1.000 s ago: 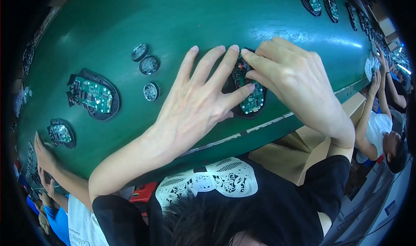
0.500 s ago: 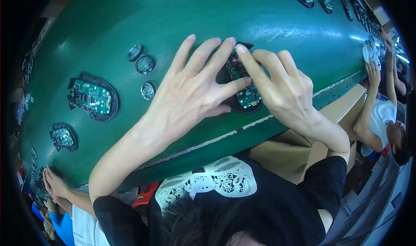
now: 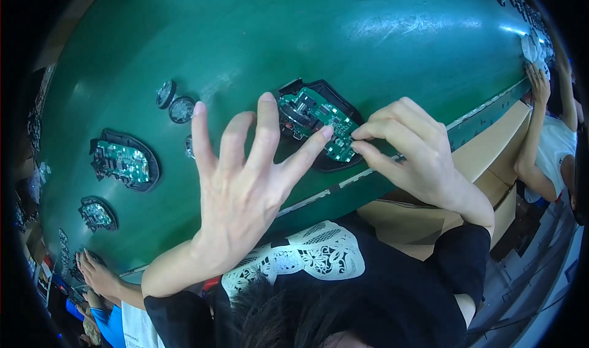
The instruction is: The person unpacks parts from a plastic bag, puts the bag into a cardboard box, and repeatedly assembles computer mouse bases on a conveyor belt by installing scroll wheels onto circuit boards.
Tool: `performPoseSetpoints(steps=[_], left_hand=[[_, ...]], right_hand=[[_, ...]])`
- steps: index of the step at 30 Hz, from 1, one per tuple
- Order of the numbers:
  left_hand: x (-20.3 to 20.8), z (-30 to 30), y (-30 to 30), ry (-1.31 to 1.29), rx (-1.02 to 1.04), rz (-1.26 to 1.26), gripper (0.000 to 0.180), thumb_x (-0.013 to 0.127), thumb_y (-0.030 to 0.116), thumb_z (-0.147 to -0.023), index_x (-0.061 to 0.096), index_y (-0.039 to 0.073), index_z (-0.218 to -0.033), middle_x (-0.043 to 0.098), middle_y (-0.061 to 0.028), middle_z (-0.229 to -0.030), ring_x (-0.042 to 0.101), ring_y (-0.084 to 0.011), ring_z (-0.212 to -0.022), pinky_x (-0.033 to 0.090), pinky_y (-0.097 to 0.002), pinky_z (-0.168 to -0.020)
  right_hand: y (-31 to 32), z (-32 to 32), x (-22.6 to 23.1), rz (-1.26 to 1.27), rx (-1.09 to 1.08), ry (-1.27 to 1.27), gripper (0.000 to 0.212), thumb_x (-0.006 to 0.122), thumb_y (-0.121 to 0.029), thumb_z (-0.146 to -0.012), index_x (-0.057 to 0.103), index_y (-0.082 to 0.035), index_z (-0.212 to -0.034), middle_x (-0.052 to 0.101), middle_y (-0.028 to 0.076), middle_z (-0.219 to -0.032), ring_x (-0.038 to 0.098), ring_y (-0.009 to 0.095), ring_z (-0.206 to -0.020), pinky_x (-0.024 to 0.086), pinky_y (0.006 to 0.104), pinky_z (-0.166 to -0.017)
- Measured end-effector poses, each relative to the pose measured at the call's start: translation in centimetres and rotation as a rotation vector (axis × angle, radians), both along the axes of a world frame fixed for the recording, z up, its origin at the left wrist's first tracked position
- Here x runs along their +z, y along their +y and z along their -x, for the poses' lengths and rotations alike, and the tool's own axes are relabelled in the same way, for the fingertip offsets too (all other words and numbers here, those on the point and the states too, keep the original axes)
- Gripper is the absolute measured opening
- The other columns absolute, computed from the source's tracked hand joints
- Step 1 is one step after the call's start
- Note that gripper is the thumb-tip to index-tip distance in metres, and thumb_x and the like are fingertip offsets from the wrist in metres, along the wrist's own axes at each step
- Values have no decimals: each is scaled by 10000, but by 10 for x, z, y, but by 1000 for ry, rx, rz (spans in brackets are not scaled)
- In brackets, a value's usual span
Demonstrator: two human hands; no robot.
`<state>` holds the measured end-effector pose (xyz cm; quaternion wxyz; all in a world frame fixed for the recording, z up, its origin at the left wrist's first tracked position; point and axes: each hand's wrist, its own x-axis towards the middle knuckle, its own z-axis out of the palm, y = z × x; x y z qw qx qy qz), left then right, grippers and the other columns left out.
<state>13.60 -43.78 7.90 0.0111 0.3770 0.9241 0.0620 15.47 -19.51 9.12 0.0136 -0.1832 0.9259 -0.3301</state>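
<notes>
A green circuit board (image 3: 320, 116) sits in a black, mouse-shaped plastic shell (image 3: 336, 96) on the table ahead of me. My left hand (image 3: 242, 170) is open, its fingers spread above the tabletop to the left of the shell. The tip of its thumb rests on the board's lower middle. At the board's right end, my right hand (image 3: 417, 149) has thumb and index finger pinched at the corner. Its other fingers are curled. To the left, two dark round wheels (image 3: 181, 110) lie side by side, and a third is partly hidden behind my left hand.
Further left on the green table (image 3: 257, 47) lie another shell with a board (image 3: 126, 162) and a smaller-looking one (image 3: 98, 214). An open cardboard box (image 3: 405, 222) stands below the table edge. A co-worker's hands (image 3: 98, 274) are at lower left; another person's hand (image 3: 538, 84) is at far right.
My left hand has drawn back toward me, uncovering the board. My right hand has moved down to the board's right end. The shell now sits turned, and the whole view has shifted slightly.
</notes>
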Motion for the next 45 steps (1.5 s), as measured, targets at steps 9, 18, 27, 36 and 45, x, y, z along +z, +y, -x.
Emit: performPoseSetpoints(steps=[9, 18, 27, 36, 45], left_hand=[[0, -2, -3, -32, -3, -40, 693, 775, 217, -727, 598, 445, -1357, 507, -124, -1354, 529, -280, -1102, 292, -614, -1130], [-5, -2, -9, 31, -35, -66, 656, 739, 226, -758, 595, 426, -1365, 516, -145, -1329, 527, -283, -1101, 311, -607, -1119], [-2, 1, -10, 54, -59, -102, 637, 777, 253, -746, 611, 404, -1342, 523, -152, -1311, 528, -292, -1114, 334, -617, -1099], [32, 4, -18, -59, -28, -196, 702, 789, 219, -756, 552, 344, -1406, 499, -160, -1323, 492, -333, -1222, 298, -646, -1121], [69, 19, -115, 119, 494, -72, 777, 790, 149, -801, 468, 237, -1502, 422, -190, -1485, 455, -388, -1311, 406, -472, -1099]], right_hand=[[-14, -11, -12, 29, -30, 3, 176, 804, -21, -720, 678, -49, -840, 629, 45, -810, 618, 194, -703, 510, 322, -524], [-32, -15, -5, -79, -71, 78, 168, 789, -6, -713, 670, -46, -824, 637, 42, -806, 658, 205, -697, 517, 322, -539], [-28, -22, 0, -180, -15, 172, 231, 818, -75, -714, 686, -52, -903, 650, 52, -878, 662, 203, -730, 527, 317, -548], [-26, -35, 13, -451, 89, 342, 423, 823, -243, -729, 707, -87, -1104, 651, 36, -1118, 629, 163, -830, 552, 263, -551], [35, 122, 4, -415, -94, 443, 302, 748, -313, -863, 738, -129, -1102, 686, 28, -1143, 661, 255, -1007, 557, 390, -808]])
